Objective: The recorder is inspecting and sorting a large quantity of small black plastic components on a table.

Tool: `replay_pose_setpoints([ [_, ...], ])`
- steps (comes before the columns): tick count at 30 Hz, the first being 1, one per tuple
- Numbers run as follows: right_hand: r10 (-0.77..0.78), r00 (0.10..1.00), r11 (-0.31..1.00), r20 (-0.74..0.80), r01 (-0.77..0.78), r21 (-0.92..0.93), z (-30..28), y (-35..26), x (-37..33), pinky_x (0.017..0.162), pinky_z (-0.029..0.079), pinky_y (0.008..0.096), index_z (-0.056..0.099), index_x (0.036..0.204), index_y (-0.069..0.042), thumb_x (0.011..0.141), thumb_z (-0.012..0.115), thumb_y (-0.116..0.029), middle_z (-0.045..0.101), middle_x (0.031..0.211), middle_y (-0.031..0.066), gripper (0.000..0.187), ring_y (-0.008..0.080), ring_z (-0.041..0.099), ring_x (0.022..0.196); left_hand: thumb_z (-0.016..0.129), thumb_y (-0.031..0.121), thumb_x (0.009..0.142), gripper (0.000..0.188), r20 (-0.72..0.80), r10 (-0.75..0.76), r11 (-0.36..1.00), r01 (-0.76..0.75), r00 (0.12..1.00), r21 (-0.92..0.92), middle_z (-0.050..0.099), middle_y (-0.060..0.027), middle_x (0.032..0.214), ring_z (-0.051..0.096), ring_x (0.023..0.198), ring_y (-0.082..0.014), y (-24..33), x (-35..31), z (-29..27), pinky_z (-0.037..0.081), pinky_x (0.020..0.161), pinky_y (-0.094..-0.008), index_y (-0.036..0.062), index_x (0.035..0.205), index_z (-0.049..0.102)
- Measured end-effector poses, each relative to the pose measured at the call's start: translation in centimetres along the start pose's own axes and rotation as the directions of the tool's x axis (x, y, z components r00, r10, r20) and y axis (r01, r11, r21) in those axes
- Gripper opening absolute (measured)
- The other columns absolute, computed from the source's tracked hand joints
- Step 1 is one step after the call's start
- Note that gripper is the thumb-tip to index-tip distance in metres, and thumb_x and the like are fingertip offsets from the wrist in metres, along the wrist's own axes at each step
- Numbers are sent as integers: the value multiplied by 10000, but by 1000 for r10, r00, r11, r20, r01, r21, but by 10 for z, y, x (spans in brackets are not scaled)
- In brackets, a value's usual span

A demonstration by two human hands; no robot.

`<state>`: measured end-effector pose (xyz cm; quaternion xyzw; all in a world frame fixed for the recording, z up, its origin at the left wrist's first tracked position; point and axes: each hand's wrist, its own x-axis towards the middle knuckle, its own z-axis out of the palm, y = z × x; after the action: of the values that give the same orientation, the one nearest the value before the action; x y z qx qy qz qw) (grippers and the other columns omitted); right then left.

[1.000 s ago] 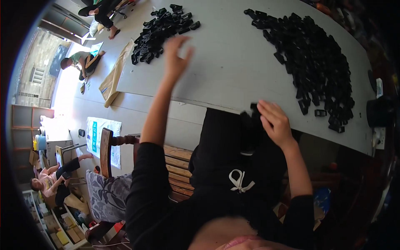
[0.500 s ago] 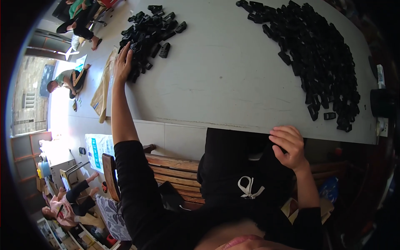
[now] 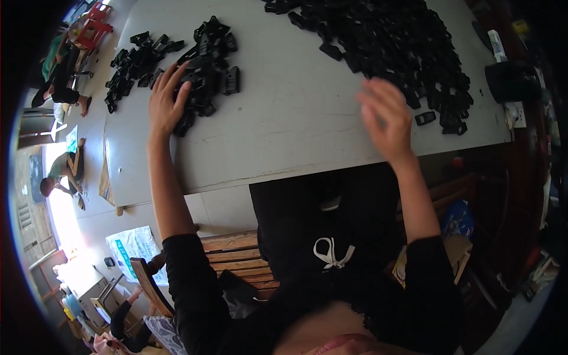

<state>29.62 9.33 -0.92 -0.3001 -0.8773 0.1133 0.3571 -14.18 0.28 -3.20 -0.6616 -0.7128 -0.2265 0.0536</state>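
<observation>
My left hand (image 3: 167, 103) lies on the grey table (image 3: 266, 127) with fingers stretched and thumb apart. It presses against the left edge of a cluster of small black plastic pieces (image 3: 207, 62), which look like buckle or clip parts. Left of that hand is a second, looser cluster of the same pieces (image 3: 139, 66). My right hand (image 3: 387, 121) is over the table's near right part, slightly blurred, its fingers extended and nothing visible in it. Just beyond it spreads a large pile of these black pieces (image 3: 378, 41); one single piece (image 3: 425, 118) lies to its right.
A black round object (image 3: 512, 81) and a white tube (image 3: 497, 46) are at the table's right edge. Under my lap is a slatted wooden bench (image 3: 236, 242). A white and blue sack (image 3: 135, 248) lies on the floor at left, where other people sit farther off.
The left pile has parted into two clusters, one now right beside my left hand. My right hand has risen from the table's edge toward the large pile. The whole view has shifted.
</observation>
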Motion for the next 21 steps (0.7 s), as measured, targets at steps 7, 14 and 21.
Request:
replay_pose_setpoints([
  [7, 161, 987, 901, 23, -137, -413, 37, 70, 44, 1116, 297, 457, 581, 1319, -202, 980, 504, -307, 458, 1441, 134, 364, 321, 363, 1369, 524, 476, 920, 474, 1, 69, 997, -69, 998, -33, 513, -71, 1388, 443, 1290, -284, 87, 21, 33, 372, 1027, -435, 270, 1347, 545],
  [14, 84, 975, 961, 207, -25, -274, 44, 23, 28, 1144, 256, 480, 559, 1340, -234, 989, 476, -313, 439, 1463, 82, 369, 283, 338, 1393, 481, 454, 962, 424, -20, -18, 997, 19, 1000, 72, 485, -86, 1411, 361, 1355, -357, 140, 9, 43, 237, 1056, -648, 247, 1323, 560],
  [21, 122, 985, 903, 119, -160, 398, 29, 12, 34, 1079, 371, 360, 596, 1272, -75, 985, 510, -218, 543, 1353, 148, 333, 299, 453, 1319, 616, -22, 829, 142, -410, -49, 955, -78, 911, -287, 639, -123, 971, 610, 905, -288, 196, -15, 10, 479, 801, -350, 22, 957, 660],
])
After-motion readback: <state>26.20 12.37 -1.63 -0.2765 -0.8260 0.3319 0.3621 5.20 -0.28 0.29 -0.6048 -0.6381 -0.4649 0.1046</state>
